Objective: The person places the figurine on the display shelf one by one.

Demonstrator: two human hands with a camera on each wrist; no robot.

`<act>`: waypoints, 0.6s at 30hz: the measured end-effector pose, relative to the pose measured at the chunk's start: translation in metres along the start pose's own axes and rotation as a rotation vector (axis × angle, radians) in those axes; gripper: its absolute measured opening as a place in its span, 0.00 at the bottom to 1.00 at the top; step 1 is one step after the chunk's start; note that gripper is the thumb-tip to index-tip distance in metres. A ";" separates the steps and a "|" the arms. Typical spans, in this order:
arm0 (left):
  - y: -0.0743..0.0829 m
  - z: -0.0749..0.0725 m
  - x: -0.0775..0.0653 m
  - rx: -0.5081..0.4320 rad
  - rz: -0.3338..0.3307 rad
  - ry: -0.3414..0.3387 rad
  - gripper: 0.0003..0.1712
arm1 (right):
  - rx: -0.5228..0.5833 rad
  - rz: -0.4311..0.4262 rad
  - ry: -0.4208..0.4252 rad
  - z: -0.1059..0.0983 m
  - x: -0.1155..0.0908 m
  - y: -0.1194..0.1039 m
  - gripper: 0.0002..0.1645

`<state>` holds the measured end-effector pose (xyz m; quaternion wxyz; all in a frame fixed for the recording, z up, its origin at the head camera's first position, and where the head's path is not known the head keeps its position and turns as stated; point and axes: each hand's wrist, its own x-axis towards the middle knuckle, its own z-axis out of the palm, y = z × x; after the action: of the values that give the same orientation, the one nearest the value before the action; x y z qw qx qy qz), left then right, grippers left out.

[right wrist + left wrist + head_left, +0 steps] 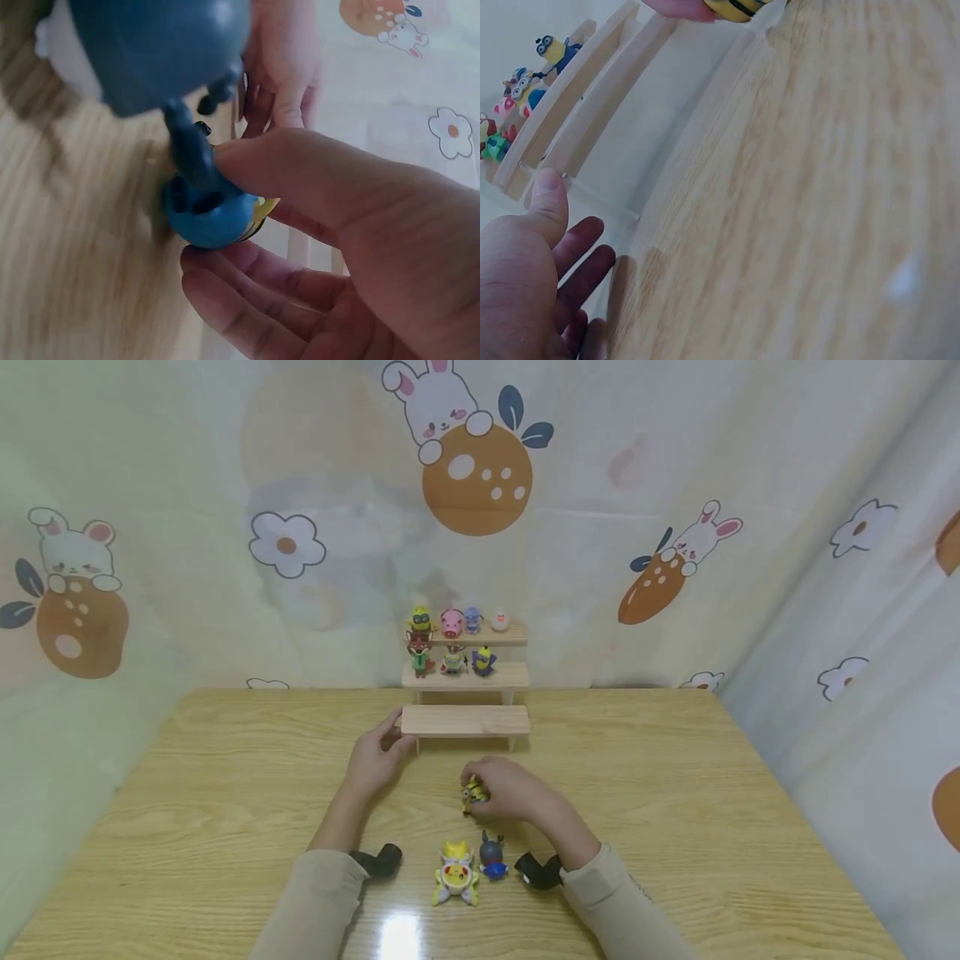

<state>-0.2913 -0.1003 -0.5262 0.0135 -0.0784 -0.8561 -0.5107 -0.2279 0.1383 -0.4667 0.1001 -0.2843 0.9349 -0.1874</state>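
My right hand (510,789) pinches a small yellow minion figure (474,792) just in front of a three-tier wooden stand (465,720). In the right wrist view the minion's blue part (210,221) shows between thumb and fingers. My left hand (375,758) is at the left end of the stand's lowest step, its thumb (549,195) against that end and the other fingers loosely extended. Closer to me on the table lie a yellow and white figure (456,877) and a dark figure with antlers (492,858), its dark back large in the right wrist view.
Several figures, among them a pink pig (452,623) and a fox (420,658), stand on the two upper steps. Black wrist camera mounts (382,860) show by both wrists. A printed curtain (337,602) hangs behind the wooden table (675,793).
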 end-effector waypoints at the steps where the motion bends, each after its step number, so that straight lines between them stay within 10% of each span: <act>1: 0.000 0.000 0.000 0.001 -0.001 0.000 0.37 | 0.008 0.009 0.003 -0.001 -0.001 0.000 0.16; 18: 0.001 -0.001 0.000 0.015 0.022 0.002 0.35 | 0.047 -0.018 0.058 -0.009 -0.004 0.007 0.12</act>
<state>-0.2914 -0.1004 -0.5252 0.0207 -0.0871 -0.8589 -0.5043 -0.2310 0.1487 -0.4610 0.0779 -0.2846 0.9302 -0.2182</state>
